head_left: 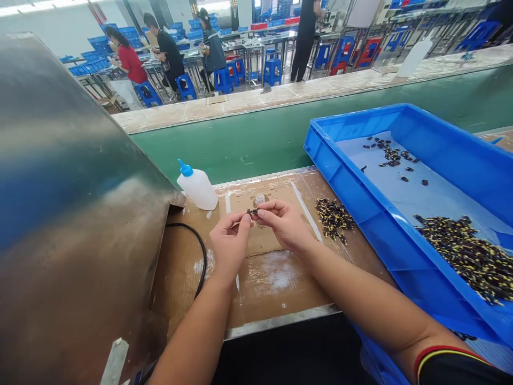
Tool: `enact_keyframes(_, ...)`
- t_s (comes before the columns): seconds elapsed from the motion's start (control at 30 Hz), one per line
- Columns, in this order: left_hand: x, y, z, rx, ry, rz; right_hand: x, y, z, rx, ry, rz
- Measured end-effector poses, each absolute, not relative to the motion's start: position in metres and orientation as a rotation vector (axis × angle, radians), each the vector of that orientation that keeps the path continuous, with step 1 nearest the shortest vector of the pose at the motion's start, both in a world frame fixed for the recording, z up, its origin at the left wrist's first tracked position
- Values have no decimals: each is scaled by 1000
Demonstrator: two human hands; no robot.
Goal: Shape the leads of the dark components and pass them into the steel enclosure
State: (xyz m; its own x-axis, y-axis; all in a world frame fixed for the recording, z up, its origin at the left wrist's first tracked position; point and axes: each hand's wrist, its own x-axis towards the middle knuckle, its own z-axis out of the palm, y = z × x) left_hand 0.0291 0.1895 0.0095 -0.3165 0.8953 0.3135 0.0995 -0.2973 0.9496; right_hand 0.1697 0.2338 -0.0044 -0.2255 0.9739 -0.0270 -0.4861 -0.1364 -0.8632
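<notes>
cardboard-topped bench before us: our left hand and right hand pinch a small dark part between them, near a white squeeze bottle and blue tray.

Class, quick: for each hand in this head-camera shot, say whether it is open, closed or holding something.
Left hand: closed, pinching a small dark component.
Right hand: closed, pinching the same component.

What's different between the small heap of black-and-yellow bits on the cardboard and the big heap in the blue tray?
The cardboard heap is far smaller than the tray heap. It lies on brown cardboard; the tray heap lies on a pale liner. The cardboard heap sits nearer the right hand than the tray heap. Both are dark pieces flecked with yellow.
</notes>
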Motion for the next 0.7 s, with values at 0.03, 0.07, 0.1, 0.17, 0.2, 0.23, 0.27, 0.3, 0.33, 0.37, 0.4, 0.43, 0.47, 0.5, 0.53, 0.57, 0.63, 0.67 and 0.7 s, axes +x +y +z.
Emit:
enact_keyframes(0.03,29,190,9,1300,1320,1689,169,233,-4,-760,-915,1622)
enact_keyframes(0.07,29,190,8,1297,1311,1699,169,233,-4,-759,-921,1615)
enact_keyframes(0.1,29,190,7,1298,1302,1706,169,232,-4,-758,-934,1605)
enact_keyframes(0.17,29,190,7,1298,1285,1720,169,232,-3,-759,-978,1576)
enact_keyframes(0.2,29,190,7,1295,1280,1722,169,232,-3,-762,-1005,1558)
enact_keyframes(0.23,28,191,7,1288,1277,1719,170,232,-2,-768,-1036,1539)
enact_keyframes(0.27,28,191,7,1275,1277,1712,170,232,-1,-776,-1069,1520)
enact_keyframes(0.3,27,192,7,1257,1277,1700,170,231,0,-784,-1102,1497)
enact_keyframes(0.33,25,193,6,1234,1271,1691,171,230,0,-791,-1135,1474)
enact_keyframes(0.37,24,195,5,1206,1257,1686,171,229,1,-798,-1167,1449)
enact_keyframes(0.4,23,196,3,1173,1237,1688,170,228,2,-805,-1195,1424)
enact_keyframes(0.43,22,198,0,1136,1215,1694,170,227,2,-809,-1218,1401)
enact_keyframes(0.47,21,200,-2,1096,1192,1696,170,227,2,-810,-1237,1383)
enact_keyframes(0.5,21,201,-4,1055,1169,1696,169,226,2,-810,-1252,1368)
enact_keyframes(0.53,21,203,-5,1012,1146,1696,169,225,1,-810,-1268,1355)
enact_keyframes(0.57,21,204,-5,970,1121,1696,169,225,0,-811,-1286,1339)
enact_keyframes(0.63,22,205,-2,882,1068,1693,168,224,-1,-822,-1325,1294)
enact_keyframes(0.67,23,205,1,839,1045,1686,168,223,-1,-835,-1345,1265)
enact_keyframes(0.7,24,204,4,798,1027,1670,168,223,-1,-848,-1364,1233)
